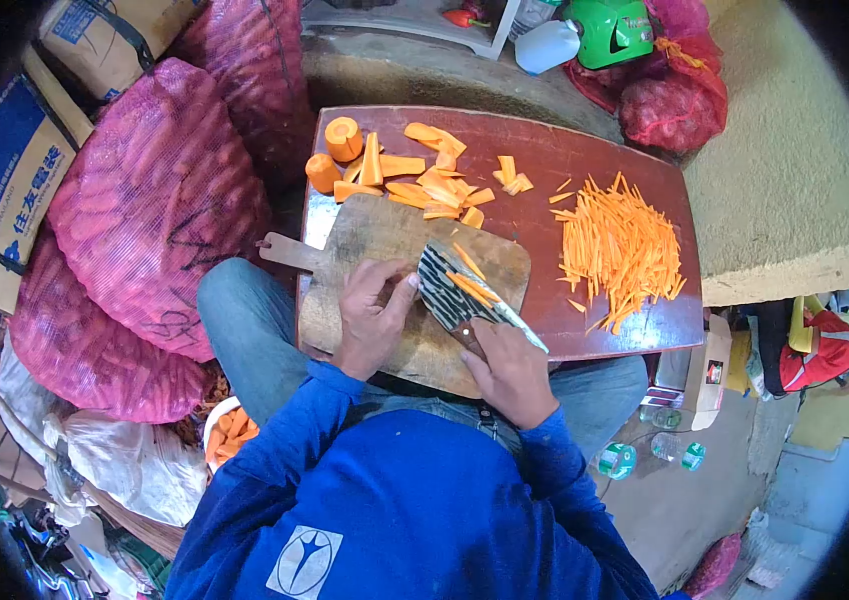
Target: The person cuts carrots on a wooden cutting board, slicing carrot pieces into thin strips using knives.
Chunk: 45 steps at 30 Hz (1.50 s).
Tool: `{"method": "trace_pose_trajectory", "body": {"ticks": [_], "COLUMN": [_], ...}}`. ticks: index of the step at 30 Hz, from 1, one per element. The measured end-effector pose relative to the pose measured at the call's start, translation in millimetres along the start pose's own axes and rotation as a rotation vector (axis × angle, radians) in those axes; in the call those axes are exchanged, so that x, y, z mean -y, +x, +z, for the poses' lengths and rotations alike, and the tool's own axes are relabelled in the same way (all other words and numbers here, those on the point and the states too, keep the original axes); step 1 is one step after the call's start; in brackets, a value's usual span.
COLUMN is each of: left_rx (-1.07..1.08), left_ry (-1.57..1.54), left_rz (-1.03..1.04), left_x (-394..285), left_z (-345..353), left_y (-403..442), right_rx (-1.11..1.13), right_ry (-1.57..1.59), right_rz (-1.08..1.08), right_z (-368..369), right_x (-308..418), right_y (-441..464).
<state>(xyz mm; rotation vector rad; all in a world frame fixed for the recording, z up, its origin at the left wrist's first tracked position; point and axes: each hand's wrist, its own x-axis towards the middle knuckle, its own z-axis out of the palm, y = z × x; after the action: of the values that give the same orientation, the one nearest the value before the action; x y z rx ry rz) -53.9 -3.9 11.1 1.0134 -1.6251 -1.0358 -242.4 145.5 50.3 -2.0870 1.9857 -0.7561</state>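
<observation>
My right hand (515, 370) is closed around the brown handle of a broad cleaver (440, 285), whose blade has a black-and-white pattern. A few carrot strips (473, 288) lie on the blade. My left hand (375, 315) has its fingers curled at the blade's left edge; whatever they may hold is hidden. Beneath both hands is a worn wooden cutting board (365, 235) with a handle at its left. Carrot slabs (440, 187) lie beyond the board, beside two thick carrot chunks (344, 140). A heap of shredded carrot (620, 250) sits at the right.
The board rests on a small reddish-brown table (535, 140) before my knees. Pink mesh sacks (150, 200) crowd the left, near a container of carrots (232, 435). A low concrete ledge (795, 270) runs along the right. Plastic bottles (617, 460) lie on the floor.
</observation>
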Motion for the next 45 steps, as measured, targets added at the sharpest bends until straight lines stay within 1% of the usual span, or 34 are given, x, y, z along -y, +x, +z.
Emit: {"method": "trace_pose_trajectory", "body": {"ticks": [3,5,6,8,11,13,17,19,20,23,25,26,28,29,31,32,34,35,37,41,43,44,45], "left_rx": [0.045,0.123,0.124,0.170,0.190,0.189,0.183,0.189,0.200,0.187,0.185,0.187,0.184,0.191,0.199,0.201,0.209,0.217,0.214,0.207,0.206,0.211,0.210], "left_ry": [0.062,0.288,0.288,0.401,0.374,0.358,0.340,0.350,0.358,0.373,0.351,0.330,0.329,0.326,0.324,0.333,0.323,0.316,0.324,0.315,0.319,0.325,0.322], "left_rz": [0.061,0.248,0.252,0.359,0.326,0.325,0.335,0.322,0.308,0.327,0.333,0.343,0.336,0.333,0.330,0.328,0.324,0.320,0.323,0.328,0.329,0.331,0.329], "left_x": [2,-1,-2,-4,-1,3,4,2,1,1,6,9,8,7,3,3,3,3,3,4,4,5,5], "left_z": [0,0,1,2,1,2,0,-1,-1,-2,-1,-1,-2,-1,-2,-2,-2,-2,-3,-3,-3,-3,-3], "left_y": [0,2,2,1,2,1,2,2,2,3,2,2,3,2,3,4,3,3,3,3,3,2,2], "right_rx": [0.050,0.041,0.056,0.068,0.007,-0.032,-0.049,-0.020,-0.017,-0.065,-0.132,-0.129,-0.222,-0.218,-0.149,-0.149,-0.165,-0.166,-0.099,-0.098,-0.161,-0.138,-0.135], "right_ry": [-0.045,-0.042,0.012,0.067,0.083,0.013,-0.032,-0.053,-0.055,-0.103,-0.172,-0.173,-0.099,-0.103,-0.096,-0.102,-0.109,-0.106,-0.135,-0.052,-0.083,-0.079,-0.081], "right_rz": [0.014,0.001,0.010,0.015,0.010,0.046,0.082,0.178,0.177,0.186,0.290,0.284,0.335,0.337,0.278,0.279,0.110,0.111,-0.004,-0.023,-0.030,0.033,0.033], "right_z": [5,3,2,1,1,1,11,8,10,13,3,-1,-9,-8,-9,-9,-7,-6,-6,-4,-10,-13,-17], "right_x": [8,11,12,10,2,1,-12,-10,-14,-40,-64,-72,-81,-82,-76,-73,-58,-53,-47,-70,-90,-104,-118], "right_y": [0,2,4,9,23,38,57,67,69,72,72,70,69,66,66,68,75,80,90,92,80,73,64]}}
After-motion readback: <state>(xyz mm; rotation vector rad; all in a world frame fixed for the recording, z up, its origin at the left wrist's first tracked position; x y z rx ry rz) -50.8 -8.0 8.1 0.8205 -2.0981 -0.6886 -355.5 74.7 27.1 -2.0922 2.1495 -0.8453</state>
